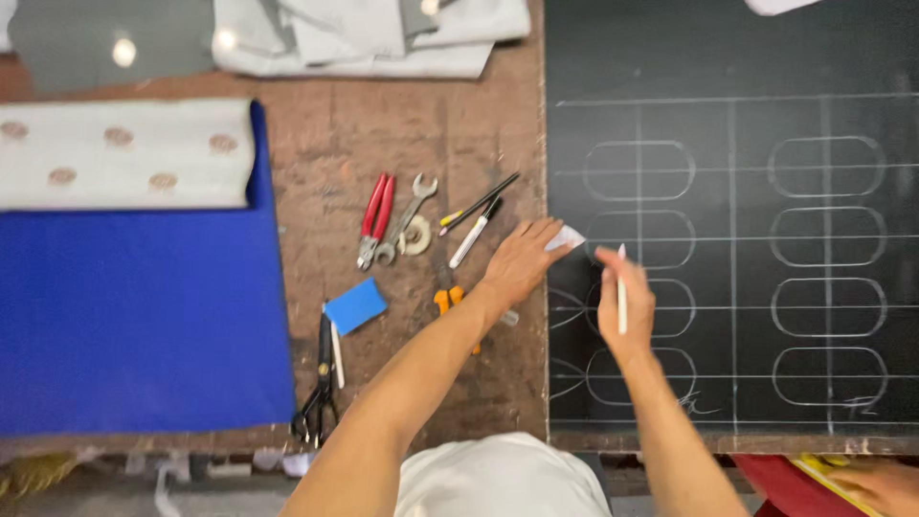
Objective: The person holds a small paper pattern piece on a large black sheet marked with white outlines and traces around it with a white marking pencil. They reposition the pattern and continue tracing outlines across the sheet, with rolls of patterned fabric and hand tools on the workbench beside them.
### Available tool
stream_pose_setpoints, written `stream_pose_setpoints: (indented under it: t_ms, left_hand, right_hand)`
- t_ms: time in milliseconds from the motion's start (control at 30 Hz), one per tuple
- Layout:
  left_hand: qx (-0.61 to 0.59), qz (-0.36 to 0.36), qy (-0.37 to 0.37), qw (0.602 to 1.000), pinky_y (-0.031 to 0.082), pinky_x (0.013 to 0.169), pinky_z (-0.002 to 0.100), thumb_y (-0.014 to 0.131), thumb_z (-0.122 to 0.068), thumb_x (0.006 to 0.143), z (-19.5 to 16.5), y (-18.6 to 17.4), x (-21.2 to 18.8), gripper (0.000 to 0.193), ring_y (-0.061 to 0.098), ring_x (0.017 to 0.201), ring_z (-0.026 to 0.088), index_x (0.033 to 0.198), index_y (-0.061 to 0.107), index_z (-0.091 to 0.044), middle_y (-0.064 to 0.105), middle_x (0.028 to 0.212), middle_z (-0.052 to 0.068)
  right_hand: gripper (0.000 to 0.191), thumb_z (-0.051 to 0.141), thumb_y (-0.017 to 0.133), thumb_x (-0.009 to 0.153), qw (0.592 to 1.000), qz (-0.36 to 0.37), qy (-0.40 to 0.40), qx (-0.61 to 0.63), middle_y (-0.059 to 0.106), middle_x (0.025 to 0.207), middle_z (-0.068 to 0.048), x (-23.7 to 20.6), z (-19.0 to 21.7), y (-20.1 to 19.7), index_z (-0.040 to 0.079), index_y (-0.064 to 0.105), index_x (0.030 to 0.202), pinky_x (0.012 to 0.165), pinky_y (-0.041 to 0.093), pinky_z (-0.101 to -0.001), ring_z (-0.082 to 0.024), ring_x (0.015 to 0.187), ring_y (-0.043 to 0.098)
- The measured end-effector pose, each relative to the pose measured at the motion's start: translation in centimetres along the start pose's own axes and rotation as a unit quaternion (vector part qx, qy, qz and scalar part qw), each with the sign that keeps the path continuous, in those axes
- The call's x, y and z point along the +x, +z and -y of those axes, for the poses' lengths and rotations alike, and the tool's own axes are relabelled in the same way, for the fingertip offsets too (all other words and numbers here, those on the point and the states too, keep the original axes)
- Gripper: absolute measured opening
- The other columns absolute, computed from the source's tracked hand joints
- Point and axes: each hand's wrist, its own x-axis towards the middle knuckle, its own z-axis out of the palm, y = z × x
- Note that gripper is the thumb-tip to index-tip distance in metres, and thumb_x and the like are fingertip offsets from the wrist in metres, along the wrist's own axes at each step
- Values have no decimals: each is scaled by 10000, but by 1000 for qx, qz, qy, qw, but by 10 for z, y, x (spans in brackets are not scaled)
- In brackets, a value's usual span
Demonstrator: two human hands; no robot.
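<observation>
The dark sheet point(728, 239) lies flat on the right, limp and light, best pinned at its left edge. Left hand point(522, 263) presses a small white piece point(567, 236) there, fingers spread. Right hand point(624, 304) pinches brittle chalk point(621, 292) mid-length.

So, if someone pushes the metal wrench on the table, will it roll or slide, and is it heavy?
The wrench probably slides rather than rolls: it looks flat and lies flat on the rough wooden table. It appears solid metal, so likely stiff and heavy for its size. It touches the red pliers and a ring, so a push may shift them too.
</observation>
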Motion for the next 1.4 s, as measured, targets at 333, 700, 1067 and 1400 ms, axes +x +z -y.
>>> stream_pose_setpoints:
  t_ms: [333, 700, 1067, 1400]
  left_hand:
    - [-35, -24, -23, 999, 372, 1159, 437, 639, -28, 831, -3, 5, -3, 540, 452, 1423, 299, 1335, 689, -215, 517, 1495, 145]
    - [-243, -33, -97, 965, 458, 1097, 440, 743, -52, 850, -10, -28, 8, 847, 537, 1295, 359, 1585, 363, -232, 511, 1499, 93]
    - [-181, -34, -70, 980, 460, 1109, 428, 743, -62, 854, -14, -24, 9, 580, 539, 1325, 337, 1398, 580, -176, 529, 1489, 94]
    - [-95, -27, -48, 994, 381, 1157, 489, 685, -84, 851, -17, -16, 14, 381, 471, 1393, 337, 1222, 752, -142, 556, 1450, 133]
  right_hand:
    - [333, -31, 577, 996, 1000, 22, 2, -5, 619, 1280, -186, 12, -8, 14, 92, 658, 1296, 1028, 506, -401, -323, 1196, 627]
    - [278, -15, 589, 997, 996, 14, -60, -66, 687, 1361, -25, 12, -25, 17, 66, 626, 1259, 1053, 414, -442, -290, 1271, 565]
    - [197, 28, 608, 1044, 986, -40, 67, 148, 694, 1282, -80, 18, -30, 6, 65, 639, 1235, 974, 554, -354, -217, 1149, 696]
    - [126, 39, 652, 971, 999, 3, -40, -11, 717, 1264, -99, 6, -21, 10, 58, 612, 1089, 1039, 465, -442, -319, 1250, 587]
